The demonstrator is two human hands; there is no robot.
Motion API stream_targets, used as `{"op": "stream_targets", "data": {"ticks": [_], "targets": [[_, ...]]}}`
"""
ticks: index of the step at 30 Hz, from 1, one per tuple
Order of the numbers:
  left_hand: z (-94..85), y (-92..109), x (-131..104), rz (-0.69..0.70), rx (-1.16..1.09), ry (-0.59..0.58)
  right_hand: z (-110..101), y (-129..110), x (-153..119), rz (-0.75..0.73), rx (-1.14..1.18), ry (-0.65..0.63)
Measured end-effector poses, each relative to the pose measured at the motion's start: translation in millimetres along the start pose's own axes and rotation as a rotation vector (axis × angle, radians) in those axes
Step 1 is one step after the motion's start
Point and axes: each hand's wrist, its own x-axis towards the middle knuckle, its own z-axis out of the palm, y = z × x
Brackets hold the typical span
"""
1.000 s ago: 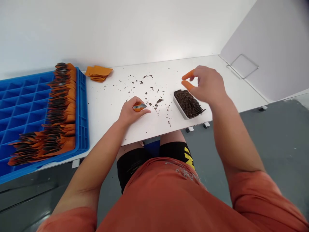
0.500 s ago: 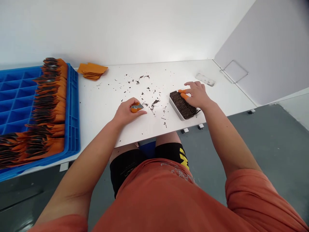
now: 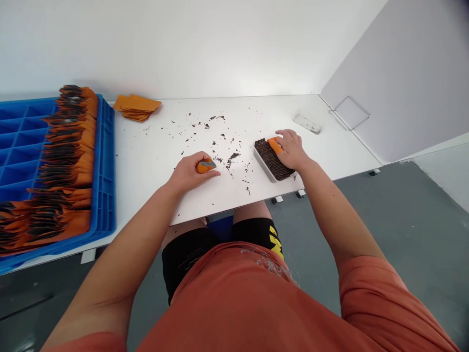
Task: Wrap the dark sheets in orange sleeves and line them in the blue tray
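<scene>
My left hand (image 3: 191, 173) is closed around a small orange paper pouch (image 3: 205, 165), its grey-lined mouth spread and facing right. Orange finger covers sit on the thumb and forefinger of my right hand (image 3: 291, 149). Those two covered fingers are close together on top of a white plastic tray (image 3: 264, 167), packed with rows of thin dark brown strips (image 3: 273, 161). Whether a strip is pinched between them is hidden. Dark flakes (image 3: 233, 156) lie scattered on the white table between my hands.
At left stands a blue divided crate (image 3: 106, 166), partly filled with rows of orange pouches (image 3: 82, 161). A stack of flat orange pouches (image 3: 139, 105) lies beside it. Toward the right are a clear plastic lid (image 3: 308, 122) and a wire stand (image 3: 350, 113) near the wall.
My right thumb and forefinger have come closer together over the dark strips. My left hand still holds the pouch. The whole view has shifted slightly.
</scene>
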Motion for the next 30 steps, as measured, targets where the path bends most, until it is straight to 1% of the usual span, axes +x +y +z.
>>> {"op": "stream_targets", "data": {"ticks": [5, 8, 10, 14, 17, 21, 26, 30], "targets": [[-1.0, 4, -1, -0.018, 0.011, -0.021, -3, 0, 13, 0.053, 0.021, 0.029], [-1.6, 4, -1, -0.021, 0.028, -0.038, -5, 6, 19, 0.091, 0.01, 0.002], [-2.3, 4, -1, -0.023, 0.036, -0.048, -6, 10, 19, 0.09, 0.009, 0.004], [-3.8, 4, -1, -0.039, 0.036, -0.067, -5, 15, 17, 0.054, 0.036, 0.065], [-3.8, 3, -1, -0.035, 0.034, -0.072, -4, 17, 15, 0.014, 0.044, 0.046], [-2.4, 0, 0, -0.019, 0.037, -0.04, -4, 22, 14, -0.054, 0.064, 0.025], [-2.0, -2, 0, 0.014, 0.056, -0.027, -5, 28, 15, -0.007, 0.106, -0.022], [-2.4, -2, 1, 0.014, 0.06, -0.022, -8, 28, 19, -0.01, 0.128, -0.059]]}}
